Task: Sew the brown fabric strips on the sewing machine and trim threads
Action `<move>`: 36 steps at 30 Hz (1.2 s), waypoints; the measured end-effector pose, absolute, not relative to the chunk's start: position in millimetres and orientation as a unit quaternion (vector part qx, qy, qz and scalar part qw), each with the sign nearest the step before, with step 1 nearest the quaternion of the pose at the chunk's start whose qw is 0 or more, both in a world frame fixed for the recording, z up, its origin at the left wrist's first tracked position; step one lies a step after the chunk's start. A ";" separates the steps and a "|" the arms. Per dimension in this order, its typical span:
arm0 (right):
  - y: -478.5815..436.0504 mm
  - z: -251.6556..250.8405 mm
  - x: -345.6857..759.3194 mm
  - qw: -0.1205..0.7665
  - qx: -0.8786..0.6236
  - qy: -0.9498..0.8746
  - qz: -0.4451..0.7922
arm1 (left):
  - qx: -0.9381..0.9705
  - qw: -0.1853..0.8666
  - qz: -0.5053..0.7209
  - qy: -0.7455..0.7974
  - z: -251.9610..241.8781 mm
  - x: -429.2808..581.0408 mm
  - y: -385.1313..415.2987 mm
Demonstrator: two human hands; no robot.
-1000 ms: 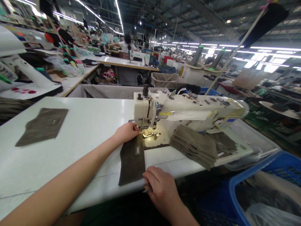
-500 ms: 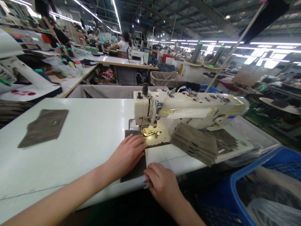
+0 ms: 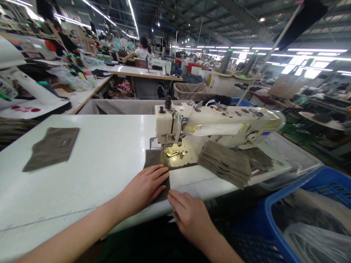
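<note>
A grey-brown fabric piece (image 3: 153, 157) lies under the presser foot of a cream sewing machine (image 3: 214, 118) and runs down to the table's front edge. My left hand (image 3: 149, 182) lies flat on it, fingers spread a little, just in front of the foot. At the front edge my right hand (image 3: 188, 212) pinches the fabric's right side; a small pointed metal tool (image 3: 172, 218) shows beneath its fingers. A stack of similar fabric pieces (image 3: 225, 162) rests right of the needle plate. Another piece (image 3: 52, 148) lies flat at the left.
The white table (image 3: 109, 146) spreads to the left. A blue basket (image 3: 270, 219) with plastic and cloth stands at the lower right. Behind the table is a cloth-lined bin (image 3: 123, 106). Another white machine (image 3: 27, 80) stands at the left, and a person (image 3: 141, 53) sits farther back.
The fabric has moved away from me under the foot. My left hand has slid back toward me, uncovering more fabric. My right hand still pinches the edge.
</note>
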State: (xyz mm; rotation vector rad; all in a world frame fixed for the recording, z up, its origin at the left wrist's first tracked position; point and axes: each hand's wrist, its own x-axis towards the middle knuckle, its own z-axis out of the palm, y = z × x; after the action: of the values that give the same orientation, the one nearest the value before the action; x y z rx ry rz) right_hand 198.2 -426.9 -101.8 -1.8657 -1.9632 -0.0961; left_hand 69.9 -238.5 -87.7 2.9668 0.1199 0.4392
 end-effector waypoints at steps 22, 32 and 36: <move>-397.7 -92.2 214.8 0.179 -0.678 -0.713 0.001 | 0.985 0.100 0.137 0.037 -77.0 74.9 -222.9; -381.4 -91.0 225.5 0.177 -0.681 -0.710 0.009 | 0.988 0.101 0.109 -0.029 -66.0 58.0 -233.4; -373.5 -88.8 229.3 0.176 -0.686 -0.706 0.009 | 0.988 0.100 0.118 -0.028 -71.1 62.0 -223.4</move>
State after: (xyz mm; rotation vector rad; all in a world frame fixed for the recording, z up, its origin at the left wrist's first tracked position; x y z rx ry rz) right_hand 229.3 -373.5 -88.8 -1.9437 -1.9980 0.0256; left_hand 62.0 -223.4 -71.1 2.9204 -0.0833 0.3485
